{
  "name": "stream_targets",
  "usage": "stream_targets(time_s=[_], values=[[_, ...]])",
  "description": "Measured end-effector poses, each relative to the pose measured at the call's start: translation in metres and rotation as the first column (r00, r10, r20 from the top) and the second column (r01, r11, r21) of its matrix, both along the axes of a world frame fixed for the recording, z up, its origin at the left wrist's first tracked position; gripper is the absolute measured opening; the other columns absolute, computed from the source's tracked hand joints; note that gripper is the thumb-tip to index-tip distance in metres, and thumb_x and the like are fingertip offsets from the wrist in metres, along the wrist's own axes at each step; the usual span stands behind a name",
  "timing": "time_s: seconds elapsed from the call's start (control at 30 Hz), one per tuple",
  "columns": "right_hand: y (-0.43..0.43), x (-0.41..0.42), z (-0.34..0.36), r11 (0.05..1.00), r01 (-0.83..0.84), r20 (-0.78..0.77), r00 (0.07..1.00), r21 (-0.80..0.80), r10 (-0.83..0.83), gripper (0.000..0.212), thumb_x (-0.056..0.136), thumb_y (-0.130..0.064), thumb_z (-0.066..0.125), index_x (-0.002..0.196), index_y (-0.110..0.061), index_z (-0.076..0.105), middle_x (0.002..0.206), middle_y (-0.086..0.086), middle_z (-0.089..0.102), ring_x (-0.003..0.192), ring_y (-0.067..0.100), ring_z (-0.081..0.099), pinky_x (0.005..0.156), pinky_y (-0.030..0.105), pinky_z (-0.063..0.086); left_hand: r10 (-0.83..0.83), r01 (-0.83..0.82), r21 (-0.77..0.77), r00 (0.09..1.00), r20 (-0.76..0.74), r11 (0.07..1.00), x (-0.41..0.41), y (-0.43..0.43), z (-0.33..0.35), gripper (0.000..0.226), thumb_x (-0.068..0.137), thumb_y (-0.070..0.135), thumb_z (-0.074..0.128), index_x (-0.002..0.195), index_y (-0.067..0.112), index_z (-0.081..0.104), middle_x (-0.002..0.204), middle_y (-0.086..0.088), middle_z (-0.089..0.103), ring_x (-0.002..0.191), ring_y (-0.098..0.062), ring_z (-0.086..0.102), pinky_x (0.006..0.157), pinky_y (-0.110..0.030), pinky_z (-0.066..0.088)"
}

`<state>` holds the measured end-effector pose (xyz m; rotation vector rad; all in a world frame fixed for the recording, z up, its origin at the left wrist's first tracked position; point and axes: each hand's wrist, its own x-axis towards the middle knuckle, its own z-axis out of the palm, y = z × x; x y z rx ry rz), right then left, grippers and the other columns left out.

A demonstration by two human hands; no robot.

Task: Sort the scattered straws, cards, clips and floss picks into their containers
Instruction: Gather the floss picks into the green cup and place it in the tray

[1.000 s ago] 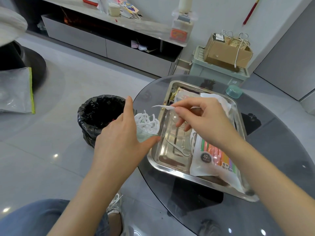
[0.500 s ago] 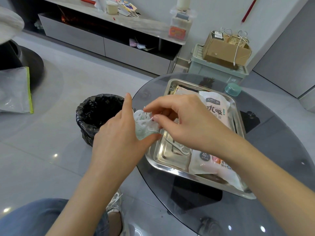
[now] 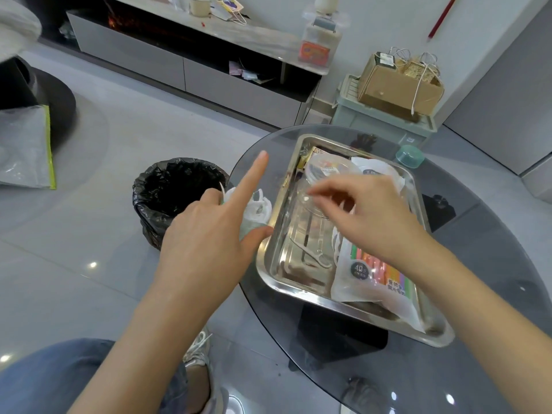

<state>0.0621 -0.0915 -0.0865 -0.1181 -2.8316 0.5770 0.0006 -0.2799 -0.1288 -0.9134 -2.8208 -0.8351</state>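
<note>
Left hand (image 3: 203, 234) grips pot (image 3: 249, 227) at tray's (image 3: 301, 292) 9 o'clock, mouth up to receive picks (image 3: 258, 204); right hand (image 3: 364, 210) hovers over tray, fingers loosely curled, empty; one pick (image 3: 313, 256) lies inside.

1. Worktop (image 3: 493, 288): round, dark glass.
2. Steel tray (image 3: 270, 283): on the worktop, holding a straw packet (image 3: 376, 282) at its near right and a loose floss pick (image 3: 313, 255) on its bare floor.
3. Left hand (image 3: 206, 249): grips a small container (image 3: 254, 218) of white floss picks just beside the tray's left rim, index finger straight.
4. Right hand (image 3: 367, 216): above the tray, fingers curled, blurred; grip unclear.
5. Bin (image 3: 176, 189): black-lined, on the floor left of the worktop.
</note>
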Motion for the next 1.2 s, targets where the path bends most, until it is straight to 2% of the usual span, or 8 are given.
stream_targets(time_s=[0.07, 0.13, 0.37, 0.53, 0.67, 0.83, 1.1, 1.2], values=[[0.01, 0.002, -0.016, 0.979, 0.017, 0.35, 0.933, 0.201, -0.088, 0.028, 0.089, -0.034, 0.062, 0.112, -0.019, 0.065, 0.099, -0.005, 0.067, 0.092, 0.006, 0.06, 0.087, 0.028, 0.05, -0.01, 0.01, -0.009, 1.0, 0.0, 1.0, 0.001, 0.001, 0.0, 0.068, 0.087, 0.057, 0.039, 0.142, 0.058, 0.0, 0.078, 0.005, 0.035, 0.066, -0.016, 0.041, 0.056, -0.031, 0.034], [0.01, 0.007, -0.033, 0.959, -0.025, 0.454, 0.884, 0.281, -0.11, 0.035, 0.086, -0.042, 0.064, 0.108, -0.015, 0.063, 0.101, 0.003, 0.065, 0.097, 0.019, 0.059, 0.085, 0.038, 0.05, -0.01, 0.01, -0.003, 1.0, 0.017, 1.0, 0.002, 0.004, 0.0, 0.06, 0.085, 0.057, 0.035, 0.143, 0.053, 0.022, 0.077, 0.006, 0.031, 0.068, -0.018, 0.039, 0.059, -0.032, 0.034], [-0.011, 0.003, -0.047, 0.958, -0.044, 0.457, 0.885, 0.284, -0.095, 0.018, 0.083, -0.003, 0.051, 0.099, -0.008, 0.056, 0.099, 0.009, 0.058, 0.09, 0.03, 0.058, 0.075, 0.043, 0.051, 0.009, -0.009, -0.012, 1.0, 0.028, 1.0, 0.001, 0.005, -0.002, 0.058, 0.085, 0.059, 0.037, 0.142, 0.049, 0.031, 0.075, 0.008, 0.03, 0.067, -0.017, 0.038, 0.057, -0.031, 0.033], [-0.009, -0.002, -0.047, 0.963, -0.013, 0.454, 0.883, 0.268, -0.115, 0.016, 0.078, -0.005, 0.052, 0.094, -0.006, 0.052, 0.094, 0.011, 0.06, 0.087, 0.03, 0.057, 0.07, 0.039, 0.049, -0.012, 0.011, 0.039, 1.0, 0.021, 0.999, 0.001, 0.006, -0.003, 0.075, 0.085, 0.059, 0.042, 0.145, 0.053, -0.004, 0.08, 0.005, 0.039, 0.065, -0.01, 0.04, 0.054, -0.029, 0.035], [-0.001, -0.001, -0.045, 0.994, 0.102, 0.328, 0.938, 0.041, -0.109, 0.013, 0.08, -0.013, 0.059, 0.092, -0.015, 0.06, 0.089, -0.002, 0.06, 0.084, 0.015, 0.056, 0.077, 0.035, 0.05, 0.004, -0.006, 0.089, 1.0, 0.027, 0.996, 0.001, 0.005, -0.004, 0.101, 0.08, 0.061, 0.056, 0.148, 0.037, -0.015, 0.097, 0.003, 0.054, 0.08, -0.016, 0.051, 0.06, -0.031, 0.042], [-0.001, -0.003, -0.016, 0.956, 0.002, 0.018, 1.0, -0.294, 0.003, 0.013, 0.087, -0.004, 0.063, 0.094, -0.012, 0.07, 0.088, 0.002, 0.063, 0.078, 0.009, 0.064, 0.078, 0.026, 0.053, 0.024, -0.027, 0.105, 0.999, 0.026, 0.994, 0.0, 0.008, -0.005, 0.11, 0.074, 0.064, 0.059, 0.15, 0.027, -0.013, 0.104, 0.004, 0.055, 0.085, -0.016, 0.052, 0.065, -0.031, 0.043], [-0.02, -0.014, 0.028, 0.963, -0.27, 0.034, 0.962, 0.016, 0.27, 0.01, 0.084, -0.009, 0.069, 0.089, -0.014, 0.075, 0.082, -0.011, 0.069, 0.071, -0.005, 0.058, 0.075, 0.008, 0.043, 0.04, -0.042, 0.107, 0.999, 0.015, 0.993, -0.001, 0.008, -0.002, 0.113, 0.071, 0.066, 0.06, 0.149, 0.027, -0.012, 0.103, 0.006, 0.055, 0.085, -0.018, 0.056, 0.065, -0.033, 0.046], [-0.033, -0.021, 0.024, 0.946, -0.317, 0.065, 0.948, 0.065, 0.313, 0.013, 0.086, -0.007, 0.064, 0.096, -0.012, 0.07, 0.084, -0.006, 0.069, 0.072, 0.001, 0.057, 0.074, 0.011, 0.041, 0.019, -0.022, 0.132, 1.0, 0.023, 0.991, 0.001, 0.007, -0.001, 0.111, 0.069, 0.067, 0.055, 0.15, 0.027, -0.008, 0.105, 0.005, 0.058, 0.088, -0.019, 0.058, 0.068, -0.037, 0.049]])
